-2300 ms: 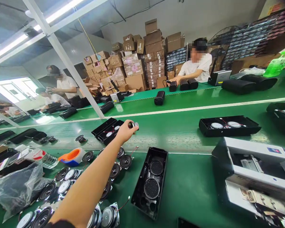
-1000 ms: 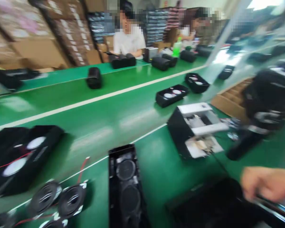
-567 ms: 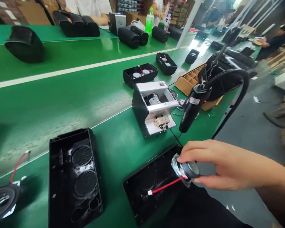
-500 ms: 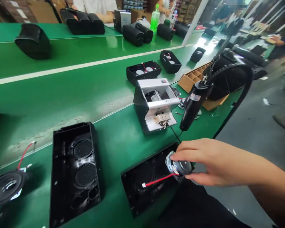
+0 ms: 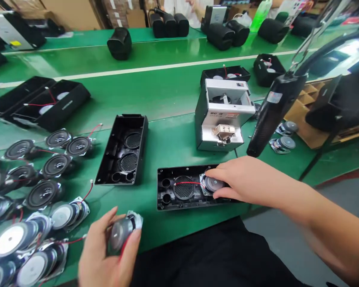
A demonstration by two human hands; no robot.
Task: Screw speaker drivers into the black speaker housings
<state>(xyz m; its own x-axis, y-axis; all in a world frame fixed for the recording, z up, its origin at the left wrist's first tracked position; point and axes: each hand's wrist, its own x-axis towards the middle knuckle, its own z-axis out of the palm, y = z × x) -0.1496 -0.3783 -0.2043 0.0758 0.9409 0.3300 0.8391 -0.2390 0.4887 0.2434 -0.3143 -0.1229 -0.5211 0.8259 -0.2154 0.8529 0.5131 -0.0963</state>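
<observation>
While the right hand [image 5: 239, 181] keeps a narrow grip on the magnet end of one speaker driver [image 5: 212, 184], thumb on the near side and fingers on the far side, the driver's metal frame shows just left of the fingertips. It lies within the open-topped black speaker housing [image 5: 185, 205] (whether it is fully seated, I cannot tell), and its red lead [image 5: 188, 183] runs left across a round grille [image 5: 184, 193].

The left hand [image 5: 109, 247] has its grip curled around a second driver [image 5: 119, 235], thumb to the right, frame end pointing up and to the right, well apart from that housing. Between the two hands and farther back stands another black housing [image 5: 115, 139] on the green tabletop [image 5: 173, 139]. Loose drivers [image 5: 58, 164] crowd the left; a silver-and-black screw feeder [image 5: 224, 119] stands behind the right hand, with a black cylindrical tool [image 5: 272, 115] hanging beside it.
</observation>
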